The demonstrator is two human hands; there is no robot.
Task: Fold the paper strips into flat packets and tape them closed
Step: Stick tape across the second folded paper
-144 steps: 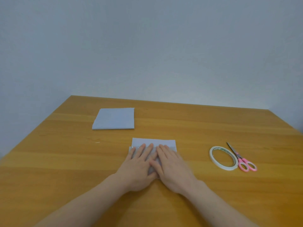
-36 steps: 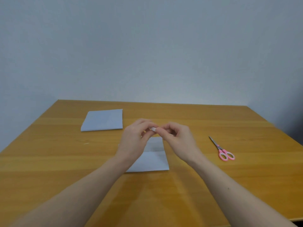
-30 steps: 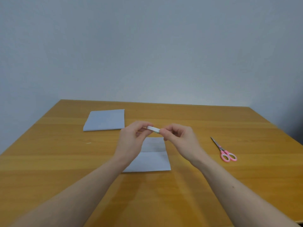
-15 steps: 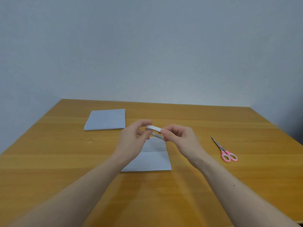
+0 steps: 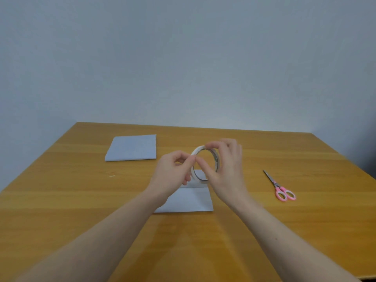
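Observation:
A white tape roll [image 5: 216, 159] is held upright in the air above the table's middle. My right hand [image 5: 225, 171] grips it, thumb through the ring and fingers over its top. My left hand [image 5: 173, 174] pinches the roll's left rim with thumb and forefinger. Below the hands a folded pale paper packet [image 5: 189, 199] lies flat on the wooden table [image 5: 61, 200], partly hidden by my wrists. A second folded paper [image 5: 132, 147] lies flat at the back left.
Pink-handled scissors [image 5: 279, 189] lie shut on the table to the right of the hands. The table's far edge meets a plain grey wall. The right edge runs diagonally near the scissors.
The tape roll, lying flat on the table 4.8 s ago, is lifted and has turned from edge-on to upright with its opening facing me. My left fingers have moved onto its left rim.

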